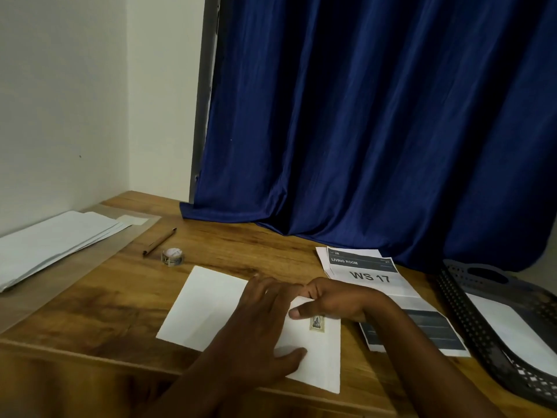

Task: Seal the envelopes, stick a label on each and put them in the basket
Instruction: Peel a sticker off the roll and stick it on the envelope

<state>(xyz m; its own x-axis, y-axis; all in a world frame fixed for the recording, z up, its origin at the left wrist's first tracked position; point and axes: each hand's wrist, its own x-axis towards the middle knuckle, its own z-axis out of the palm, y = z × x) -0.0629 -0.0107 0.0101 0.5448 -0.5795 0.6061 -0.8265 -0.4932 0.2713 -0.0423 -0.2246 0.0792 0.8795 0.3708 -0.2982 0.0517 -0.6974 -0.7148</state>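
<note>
A white envelope (208,306) lies flat on the wooden table (99,303), right in front of me. A small stamp-like label (317,323) is stuck near its right end. My left hand (259,330) rests flat on the envelope's middle, fingers spread. My right hand (334,300) presses on the envelope's far right edge, thumb pointing left just above the label. A stack of white envelopes (51,245) lies at the far left. The dark plastic basket (470,315) sits at the right edge with a white envelope (506,330) inside.
A small roll of labels (172,256) and a brown pen (159,241) lie behind the envelope. A printed sheet reading "WS 17" (370,274) lies between the envelope and the basket. A blue curtain (361,131) hangs onto the table's back edge.
</note>
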